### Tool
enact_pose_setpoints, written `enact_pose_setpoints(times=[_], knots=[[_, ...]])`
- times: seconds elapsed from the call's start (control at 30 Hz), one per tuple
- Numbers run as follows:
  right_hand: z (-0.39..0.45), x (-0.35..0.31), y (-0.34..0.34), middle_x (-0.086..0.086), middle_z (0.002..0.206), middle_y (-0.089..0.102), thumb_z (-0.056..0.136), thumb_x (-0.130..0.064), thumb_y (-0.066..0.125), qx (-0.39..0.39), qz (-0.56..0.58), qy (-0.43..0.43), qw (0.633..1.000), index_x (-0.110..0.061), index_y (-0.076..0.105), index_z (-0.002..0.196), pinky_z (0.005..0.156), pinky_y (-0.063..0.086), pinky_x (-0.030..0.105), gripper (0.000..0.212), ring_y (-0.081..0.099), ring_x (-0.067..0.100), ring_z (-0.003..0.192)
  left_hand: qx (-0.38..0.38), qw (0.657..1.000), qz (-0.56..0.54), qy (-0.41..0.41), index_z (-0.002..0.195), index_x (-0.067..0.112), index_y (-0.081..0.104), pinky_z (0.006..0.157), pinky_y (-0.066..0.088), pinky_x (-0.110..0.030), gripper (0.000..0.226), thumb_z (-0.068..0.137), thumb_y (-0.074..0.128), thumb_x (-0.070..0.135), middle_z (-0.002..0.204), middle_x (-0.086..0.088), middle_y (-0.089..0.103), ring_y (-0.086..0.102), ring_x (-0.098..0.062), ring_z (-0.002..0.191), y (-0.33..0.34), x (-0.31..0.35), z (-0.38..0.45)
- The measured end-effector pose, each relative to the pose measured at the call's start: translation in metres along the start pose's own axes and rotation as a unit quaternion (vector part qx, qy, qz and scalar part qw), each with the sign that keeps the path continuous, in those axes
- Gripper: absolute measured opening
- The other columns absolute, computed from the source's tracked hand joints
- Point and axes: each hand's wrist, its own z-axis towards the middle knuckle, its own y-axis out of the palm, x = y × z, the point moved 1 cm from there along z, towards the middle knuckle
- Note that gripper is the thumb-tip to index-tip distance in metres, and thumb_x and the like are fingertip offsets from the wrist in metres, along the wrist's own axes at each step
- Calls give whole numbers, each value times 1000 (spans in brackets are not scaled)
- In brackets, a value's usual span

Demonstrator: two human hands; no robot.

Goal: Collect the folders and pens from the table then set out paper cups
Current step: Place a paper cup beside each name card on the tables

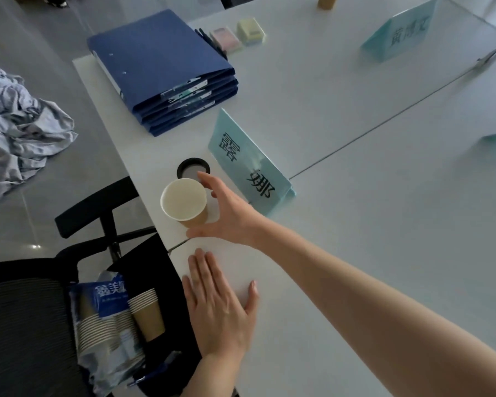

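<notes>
A person's right hand (229, 213) reaches across a long white table (355, 224), fingers spread and loosely arched beside an upright brown paper cup with a white lining (185, 203); the thumb lies just below the cup and the fingers stand behind it, and whether any of them touches its wall cannot be told. The cup stands near the table's left edge, just in front of a round black cable grommet (193, 168) and beside a pale teal tent-shaped name card printed with black characters (246, 164). The left hand (218, 308) lies flat on the tabletop, palm down with fingers straight, gripping nothing. Farther along the same edge, four dark blue folders sit in a stack (163, 70), with pastel sticky-note pads (236, 37) just beyond them. A second teal name card (401, 32) stands at the far side (its lettering is blurred). On a black mesh office chair (20, 325) drawn up to the table lies an opened plastic sleeve of nested brown paper cups (103, 322), a short stack of cups poking from its torn end. Crumpled grey cloth (17, 116) lies on the floor at left.
</notes>
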Motion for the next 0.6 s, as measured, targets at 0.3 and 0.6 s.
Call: enact_pose_setpoints(times=[0.3, 0.6], knots=[[11, 13, 19, 6, 130, 58, 68, -21, 86, 72, 44, -15, 996, -17, 43, 136, 103, 42, 43, 80, 51, 23, 123, 2, 1000, 10, -3, 149, -7, 27, 118, 20, -51, 93, 87, 36, 61, 158, -25, 22, 21, -36, 147, 0, 1, 0], [-68, 40, -8, -15, 119, 57, 67, -16, 87, 162, 121, 5, 979, -20, 47, 126, 97, 50, 39, 71, 58, 8, 111, -12, 1000, 16, -6, 150, -7, 25, 119, 18, -51, 93, 87, 33, 61, 158, -26, 21, 19, -36, 148, -4, 1, 0]])
